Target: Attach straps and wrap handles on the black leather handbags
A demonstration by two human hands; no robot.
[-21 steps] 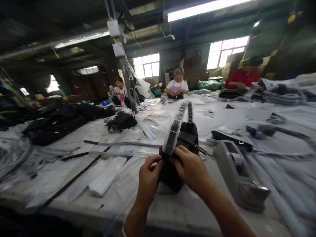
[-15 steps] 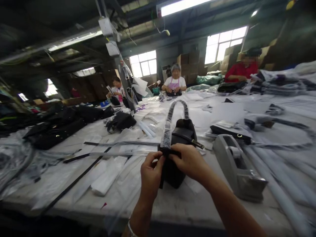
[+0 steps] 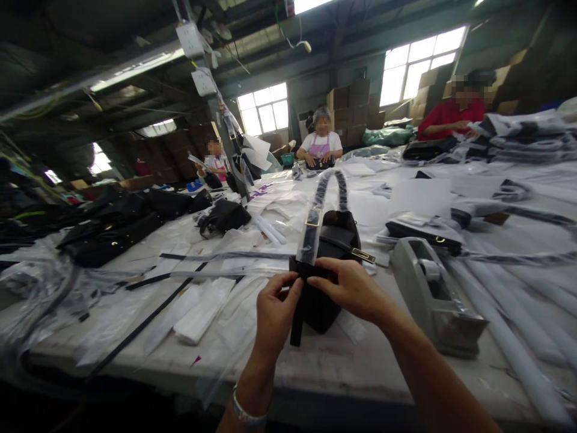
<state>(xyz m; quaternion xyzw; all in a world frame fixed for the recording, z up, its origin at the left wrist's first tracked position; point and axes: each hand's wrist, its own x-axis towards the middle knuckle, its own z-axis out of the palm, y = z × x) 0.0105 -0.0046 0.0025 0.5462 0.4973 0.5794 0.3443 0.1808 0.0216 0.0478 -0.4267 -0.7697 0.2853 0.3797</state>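
Black and upright, the handbag (image 3: pixel 322 307) stands on the worktop (image 3: pixel 338 367), just beside a grey tape dispenser (image 3: pixel 433 294). Left hand (image 3: pixel 273 313) and right hand (image 3: pixel 351 288) pinch its near top edge, fingers clamped on it.

There is a single view, taken from a camera worn on the person's head. It looks forward and slightly downward along a long table (image 3: pixel 324 367), so the near table edge runs across the bottom of the frame. The far end of the hall, with its windows (image 3: pixel 264 111), sits in the upper half.

The lens is wide, and straight lines bend toward the edges. Both forearms enter from the bottom edge. The left hand (image 3: pixel 274 313) and right hand (image 3: pixel 354 288) are close to the lens, just below centre, where they meet on a black bag (image 3: pixel 321 310). A tape dispenser (image 3: pixel 433 294) lies near on the right. Seated people (image 3: pixel 321 141) across the table appear small and distant.
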